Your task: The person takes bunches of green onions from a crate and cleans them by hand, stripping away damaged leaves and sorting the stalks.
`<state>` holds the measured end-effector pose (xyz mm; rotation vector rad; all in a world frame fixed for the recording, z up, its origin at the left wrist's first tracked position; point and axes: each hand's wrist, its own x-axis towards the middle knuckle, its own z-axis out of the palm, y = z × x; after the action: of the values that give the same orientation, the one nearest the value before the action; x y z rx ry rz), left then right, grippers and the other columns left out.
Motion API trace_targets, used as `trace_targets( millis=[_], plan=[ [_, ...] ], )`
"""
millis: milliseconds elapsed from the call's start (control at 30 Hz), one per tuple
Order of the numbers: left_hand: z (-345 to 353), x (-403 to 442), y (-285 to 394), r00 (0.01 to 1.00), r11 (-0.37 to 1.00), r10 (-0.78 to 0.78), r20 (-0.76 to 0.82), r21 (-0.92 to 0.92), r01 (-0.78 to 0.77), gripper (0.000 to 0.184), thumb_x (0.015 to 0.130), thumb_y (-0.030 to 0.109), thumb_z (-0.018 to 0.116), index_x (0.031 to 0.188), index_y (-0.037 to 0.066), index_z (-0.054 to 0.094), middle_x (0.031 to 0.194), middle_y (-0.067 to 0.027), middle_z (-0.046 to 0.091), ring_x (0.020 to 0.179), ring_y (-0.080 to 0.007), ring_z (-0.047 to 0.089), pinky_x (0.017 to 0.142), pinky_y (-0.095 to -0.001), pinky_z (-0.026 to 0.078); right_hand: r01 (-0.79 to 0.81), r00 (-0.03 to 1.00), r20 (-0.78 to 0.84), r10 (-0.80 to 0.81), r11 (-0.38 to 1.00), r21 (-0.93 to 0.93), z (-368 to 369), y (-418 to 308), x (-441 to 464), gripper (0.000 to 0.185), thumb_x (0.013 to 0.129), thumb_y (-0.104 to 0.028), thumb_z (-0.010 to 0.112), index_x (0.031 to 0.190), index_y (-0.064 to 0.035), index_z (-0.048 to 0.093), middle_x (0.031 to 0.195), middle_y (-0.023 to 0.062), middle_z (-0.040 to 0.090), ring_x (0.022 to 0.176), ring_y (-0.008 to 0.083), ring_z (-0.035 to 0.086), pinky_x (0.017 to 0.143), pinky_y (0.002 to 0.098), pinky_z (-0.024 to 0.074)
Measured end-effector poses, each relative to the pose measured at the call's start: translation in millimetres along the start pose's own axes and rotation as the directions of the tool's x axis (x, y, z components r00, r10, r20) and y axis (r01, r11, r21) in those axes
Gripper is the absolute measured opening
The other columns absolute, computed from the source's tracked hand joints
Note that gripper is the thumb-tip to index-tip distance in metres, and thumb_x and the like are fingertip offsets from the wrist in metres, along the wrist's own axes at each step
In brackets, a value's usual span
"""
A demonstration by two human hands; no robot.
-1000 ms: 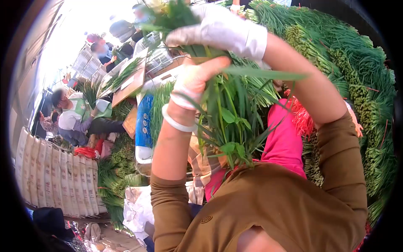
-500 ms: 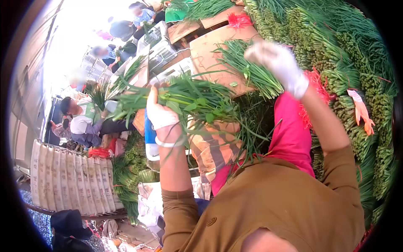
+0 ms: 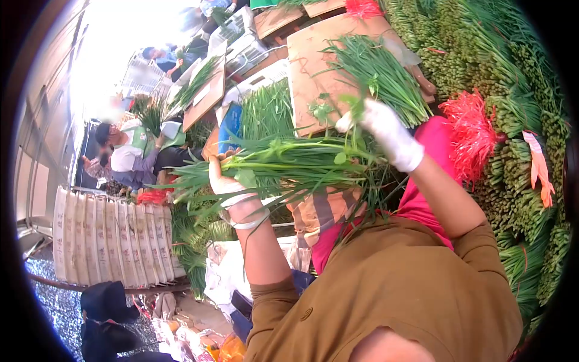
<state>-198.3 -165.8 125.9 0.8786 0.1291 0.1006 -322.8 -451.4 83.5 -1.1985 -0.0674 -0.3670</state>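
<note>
No word, number or brand can be read with certainty. Rows of small printed characters run down the ribs of the white stack (image 3: 114,238) at the left of the frame, too small and blurred to make out. A small round emblem (image 3: 307,314) stands on the brown top (image 3: 410,283), low in the frame, its design a spiral-like mark without legible letters.

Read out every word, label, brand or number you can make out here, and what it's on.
No text reads clearly.
White ribbed stack: printed characters, too small and blurred to read.
Brown top: a small round emblem, no legible letters.
</note>
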Motion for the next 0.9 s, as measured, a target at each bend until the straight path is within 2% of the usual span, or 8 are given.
trace_targets(
  millis=[167,300,333,467,667,733,800,900],
  plan=[
    [-49,7,8,0.986,0.990,-0.063,-0.152,-0.137,0.042,0.026,0.092,0.035,0.057,0.083,0.011,0.058,0.089,-0.0076,0.063,0.085,-0.0242,0.060,0.081,-0.0453,0.050,-0.286,0.952,0.108,0.287,0.958,-0.020,-27,-7,-7,0.028,0.093,-0.032,0.051,0.091,-0.0054,0.061,0.060,-0.0049,0.047,0.047,0.0039,0.033,0.048,0.0187,0.0285],
    [-85,21,-2,0.997,0.999,0.011,-0.073,-0.039,-0.014,0.026,0.093,0.035,0.056,0.082,0.012,0.059,0.092,-0.0081,0.064,0.086,-0.0233,0.060,0.081,-0.0440,0.050,-0.303,0.906,0.138,0.399,0.842,-0.445,4,23,-18,0.026,0.085,-0.026,0.066,0.102,-0.0061,0.063,0.076,0.0002,0.059,0.068,0.0083,0.055,0.064,0.0243,0.0454],
    [-85,21,-2,0.996,0.999,-0.007,-0.087,-0.055,0.002,0.026,0.093,0.035,0.056,0.081,0.012,0.059,0.091,-0.0079,0.064,0.086,-0.0237,0.060,0.081,-0.0443,0.050,-0.055,0.917,0.220,0.331,0.655,-0.754,13,19,-25,0.031,0.083,-0.029,0.068,0.104,-0.0064,0.063,0.083,0.0085,0.066,0.076,0.0176,0.064,0.072,0.0315,0.0502],
    [-90,16,2,0.990,0.994,-0.054,-0.130,-0.099,0.041,0.029,0.093,0.036,0.056,0.076,0.013,0.056,0.084,-0.0066,0.062,0.082,-0.0260,0.060,0.076,-0.0468,0.051,0.325,0.579,0.283,0.765,0.102,-0.940,28,27,-38,0.026,0.080,-0.022,0.063,0.099,-0.0047,0.065,0.088,0.0172,0.067,0.084,0.0350,0.067,0.073,0.0439,0.0527],
    [-159,38,-9,0.945,0.991,-0.070,-0.318,-0.134,0.029,0.031,0.093,0.040,0.053,0.080,0.012,0.053,0.081,-0.0096,0.060,0.079,-0.0265,0.060,0.073,-0.0485,0.053,0.303,0.697,-0.114,0.708,-0.435,-0.848,-69,3,-10,0.016,0.080,-0.010,0.061,0.092,-0.0109,0.072,0.093,0.0093,0.070,0.089,0.0294,0.069,0.071,0.0424,0.0560],
    [-176,39,-10,0.949,0.980,-0.084,-0.303,-0.197,0.024,0.032,0.094,0.041,0.050,0.082,0.012,0.053,0.083,-0.0109,0.061,0.081,-0.0278,0.060,0.076,-0.0495,0.052,0.310,0.707,-0.128,0.696,-0.468,-0.828,-116,4,-9,0.014,0.081,-0.013,0.060,0.088,-0.0074,0.071,0.088,0.0116,0.069,0.085,0.0290,0.068,0.073,0.0419,0.0540],
    [-182,36,-12,0.950,0.972,-0.107,-0.294,-0.233,0.038,0.034,0.097,0.042,0.043,0.085,0.012,0.054,0.085,-0.0106,0.063,0.083,-0.0293,0.061,0.079,-0.0506,0.050,0.556,0.762,0.188,0.620,-0.477,-0.681,-124,-5,-27,0.013,0.079,-0.016,0.063,0.085,-0.0081,0.070,0.081,0.0114,0.066,0.080,0.0277,0.066,0.076,0.0408,0.0489],
    [-183,28,-13,0.968,0.969,-0.078,-0.237,-0.248,0.018,0.032,0.094,0.041,0.051,0.083,0.011,0.056,0.086,-0.0107,0.062,0.082,-0.0277,0.061,0.077,-0.0506,0.052,0.573,0.776,0.435,0.456,-0.223,-0.789,-53,-17,-17,0.016,0.073,-0.021,0.067,0.083,-0.0095,0.065,0.077,0.0088,0.062,0.077,0.0268,0.063,0.076,0.0400,0.0444]
  ],
)
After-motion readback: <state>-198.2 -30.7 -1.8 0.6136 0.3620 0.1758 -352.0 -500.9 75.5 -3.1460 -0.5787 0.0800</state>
